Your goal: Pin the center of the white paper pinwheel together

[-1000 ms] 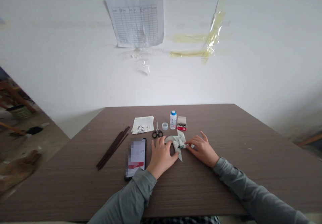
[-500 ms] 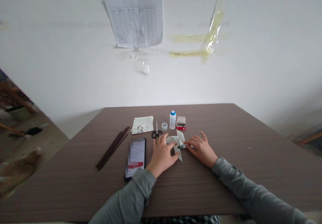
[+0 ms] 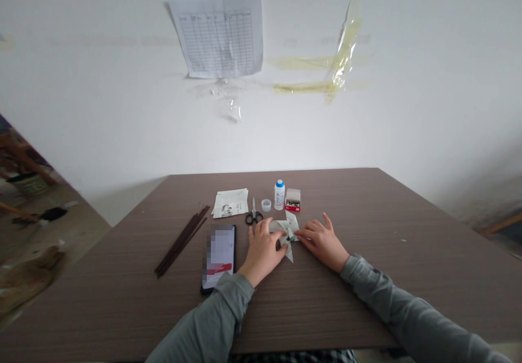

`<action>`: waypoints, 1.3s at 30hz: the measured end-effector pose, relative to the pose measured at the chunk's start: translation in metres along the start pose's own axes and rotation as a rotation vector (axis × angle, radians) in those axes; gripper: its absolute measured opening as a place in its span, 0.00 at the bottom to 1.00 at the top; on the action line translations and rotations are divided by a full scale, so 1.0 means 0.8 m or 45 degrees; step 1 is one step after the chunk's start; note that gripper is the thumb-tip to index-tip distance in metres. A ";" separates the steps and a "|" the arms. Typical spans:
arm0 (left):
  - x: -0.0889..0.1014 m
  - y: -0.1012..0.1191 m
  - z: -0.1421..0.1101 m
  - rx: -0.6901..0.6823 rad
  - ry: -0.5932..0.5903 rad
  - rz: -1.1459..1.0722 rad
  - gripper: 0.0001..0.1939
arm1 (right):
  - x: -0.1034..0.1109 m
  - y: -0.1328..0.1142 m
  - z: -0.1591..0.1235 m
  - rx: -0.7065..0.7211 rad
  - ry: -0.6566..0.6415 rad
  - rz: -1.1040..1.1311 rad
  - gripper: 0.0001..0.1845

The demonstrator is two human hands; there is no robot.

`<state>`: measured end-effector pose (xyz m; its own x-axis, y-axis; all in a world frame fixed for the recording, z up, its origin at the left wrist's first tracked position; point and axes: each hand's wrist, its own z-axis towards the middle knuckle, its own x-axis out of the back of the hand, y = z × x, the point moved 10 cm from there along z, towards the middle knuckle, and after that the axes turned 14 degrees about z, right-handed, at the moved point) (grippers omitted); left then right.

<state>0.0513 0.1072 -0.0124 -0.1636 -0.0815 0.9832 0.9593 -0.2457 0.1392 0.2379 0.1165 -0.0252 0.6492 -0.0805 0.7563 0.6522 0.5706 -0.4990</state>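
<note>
A printed-paper pinwheel with folded, pointed blades lies on the table between my hands. My left hand grips its left side, thumb and forefinger curled in close to the middle. From the right, the fingertips of my right hand pinch a blade near the centre, while the little finger sticks up. What lies right under the fingertips is partly hidden. Scissors with black handles rest just beyond my left fingers. A phone lies left of that hand.
Behind the pinwheel stand a white bottle with a blue cap, a small red box of metal pieces and a clear round cap. Paper sheets and dark thin sticks lie left. A wall borders the table's far edge.
My right fingertips have moved slightly left, closer to the pinwheel's centre, and cover more of its right blade. My left hand keeps nearly the same place.
</note>
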 end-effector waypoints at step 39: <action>-0.007 0.003 0.006 -0.040 -0.163 0.096 0.25 | -0.024 0.006 0.003 -0.061 -0.111 -0.194 0.21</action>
<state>0.0559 0.1118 -0.0169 -0.0587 0.0221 0.9980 0.9597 -0.2740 0.0625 0.2275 0.1223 -0.0410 0.5062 -0.0909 0.8576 0.7597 0.5176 -0.3935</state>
